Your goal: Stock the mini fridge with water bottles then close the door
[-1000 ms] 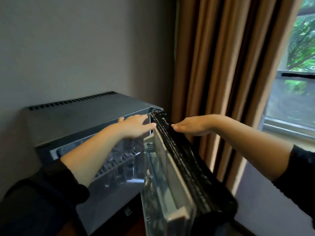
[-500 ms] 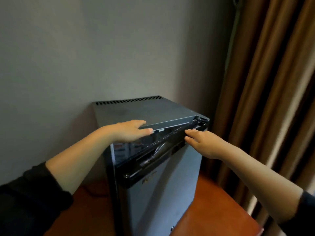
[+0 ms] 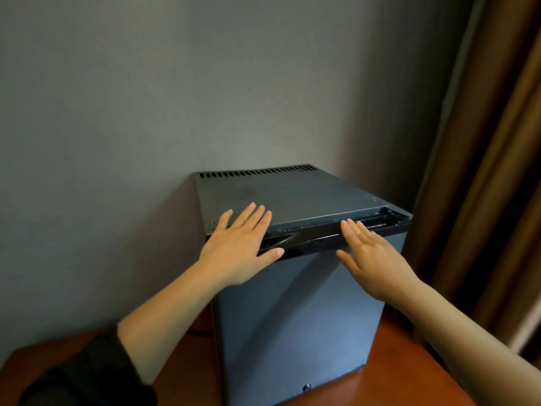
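Observation:
A dark grey mini fridge [image 3: 292, 197] stands against the wall, and its blue-grey door [image 3: 295, 312] is closed against the body. My left hand [image 3: 240, 247] lies flat with straight fingers on the front left corner of the fridge top, thumb over the door's black top edge. Straight-fingered too, my right hand [image 3: 371, 259] is at the door's black top edge, fingertips touching it. No water bottles are in view; the fridge's inside is hidden.
The fridge sits on a reddish wooden surface [image 3: 409, 373]. A grey wall [image 3: 205, 83] is right behind it. Brown curtains [image 3: 497, 171] hang close on the right. Vent slots [image 3: 257, 172] run along the back of the fridge top.
The door swung from wide open to closed. My right hand followed it to the front edge and both hands have flattened out. The view has shifted left, away from the window.

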`<state>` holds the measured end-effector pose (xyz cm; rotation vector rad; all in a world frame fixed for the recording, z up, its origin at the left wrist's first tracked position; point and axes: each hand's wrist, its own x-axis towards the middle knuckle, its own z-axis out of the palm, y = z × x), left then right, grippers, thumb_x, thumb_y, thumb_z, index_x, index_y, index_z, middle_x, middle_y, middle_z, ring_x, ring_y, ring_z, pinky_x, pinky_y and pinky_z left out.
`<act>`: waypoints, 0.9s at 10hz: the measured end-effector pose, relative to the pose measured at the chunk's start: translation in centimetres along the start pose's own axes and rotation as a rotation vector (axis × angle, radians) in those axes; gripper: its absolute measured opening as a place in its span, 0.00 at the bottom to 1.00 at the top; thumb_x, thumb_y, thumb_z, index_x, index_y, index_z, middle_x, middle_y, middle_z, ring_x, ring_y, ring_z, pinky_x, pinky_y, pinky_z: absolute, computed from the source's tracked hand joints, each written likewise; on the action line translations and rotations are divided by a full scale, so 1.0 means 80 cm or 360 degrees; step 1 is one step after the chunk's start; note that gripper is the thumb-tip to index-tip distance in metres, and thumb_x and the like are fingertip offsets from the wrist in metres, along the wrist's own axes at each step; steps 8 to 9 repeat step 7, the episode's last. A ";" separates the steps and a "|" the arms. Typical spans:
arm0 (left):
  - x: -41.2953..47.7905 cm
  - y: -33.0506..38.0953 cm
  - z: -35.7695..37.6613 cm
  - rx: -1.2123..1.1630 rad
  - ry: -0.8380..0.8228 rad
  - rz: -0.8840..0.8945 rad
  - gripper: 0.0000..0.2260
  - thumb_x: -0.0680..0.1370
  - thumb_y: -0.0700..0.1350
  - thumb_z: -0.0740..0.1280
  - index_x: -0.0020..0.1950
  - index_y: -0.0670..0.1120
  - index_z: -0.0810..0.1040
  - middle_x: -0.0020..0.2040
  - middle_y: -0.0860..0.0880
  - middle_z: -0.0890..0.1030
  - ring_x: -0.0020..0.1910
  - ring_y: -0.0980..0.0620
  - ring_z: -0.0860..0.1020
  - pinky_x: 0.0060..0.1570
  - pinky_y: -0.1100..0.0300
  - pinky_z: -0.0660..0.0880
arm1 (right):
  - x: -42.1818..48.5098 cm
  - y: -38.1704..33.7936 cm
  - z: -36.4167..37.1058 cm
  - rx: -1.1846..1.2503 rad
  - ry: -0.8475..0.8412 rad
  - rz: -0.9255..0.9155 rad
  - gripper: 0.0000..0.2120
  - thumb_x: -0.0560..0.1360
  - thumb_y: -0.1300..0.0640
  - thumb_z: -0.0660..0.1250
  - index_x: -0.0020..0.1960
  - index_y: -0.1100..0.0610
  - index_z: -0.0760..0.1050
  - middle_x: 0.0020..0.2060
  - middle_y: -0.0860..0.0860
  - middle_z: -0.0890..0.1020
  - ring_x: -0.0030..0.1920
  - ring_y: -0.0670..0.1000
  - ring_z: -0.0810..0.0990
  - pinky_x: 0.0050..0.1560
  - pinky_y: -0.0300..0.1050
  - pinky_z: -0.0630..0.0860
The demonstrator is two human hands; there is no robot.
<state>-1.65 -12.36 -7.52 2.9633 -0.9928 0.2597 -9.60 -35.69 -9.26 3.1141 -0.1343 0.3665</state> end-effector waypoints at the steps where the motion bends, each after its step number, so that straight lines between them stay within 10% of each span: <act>1: 0.002 -0.003 0.001 -0.0055 0.0000 -0.0003 0.34 0.77 0.66 0.46 0.77 0.50 0.40 0.78 0.53 0.39 0.75 0.56 0.35 0.74 0.49 0.37 | 0.006 -0.001 0.003 0.0122 0.0092 -0.0016 0.28 0.82 0.46 0.47 0.78 0.56 0.47 0.78 0.52 0.52 0.78 0.49 0.48 0.76 0.43 0.46; 4: 0.049 -0.026 -0.040 -0.0582 -0.0188 -0.0111 0.28 0.79 0.59 0.55 0.76 0.51 0.53 0.78 0.53 0.53 0.77 0.55 0.50 0.75 0.54 0.49 | 0.097 -0.013 -0.036 0.0547 -0.0117 -0.0352 0.24 0.82 0.49 0.52 0.76 0.53 0.56 0.76 0.49 0.58 0.77 0.46 0.53 0.73 0.41 0.51; 6: 0.093 -0.031 -0.103 -0.0827 0.0050 -0.0197 0.17 0.78 0.53 0.61 0.65 0.48 0.74 0.55 0.50 0.80 0.58 0.52 0.77 0.58 0.62 0.70 | 0.170 -0.002 -0.095 0.0733 -0.0223 -0.0528 0.19 0.81 0.49 0.56 0.67 0.55 0.73 0.64 0.51 0.78 0.65 0.50 0.75 0.68 0.48 0.68; 9: 0.104 -0.021 -0.139 -0.1015 0.0339 -0.0068 0.12 0.79 0.48 0.62 0.60 0.46 0.76 0.50 0.45 0.82 0.54 0.49 0.80 0.53 0.64 0.73 | 0.183 0.016 -0.141 0.0979 -0.0046 -0.0652 0.16 0.80 0.52 0.57 0.61 0.59 0.76 0.55 0.55 0.82 0.55 0.53 0.81 0.62 0.51 0.74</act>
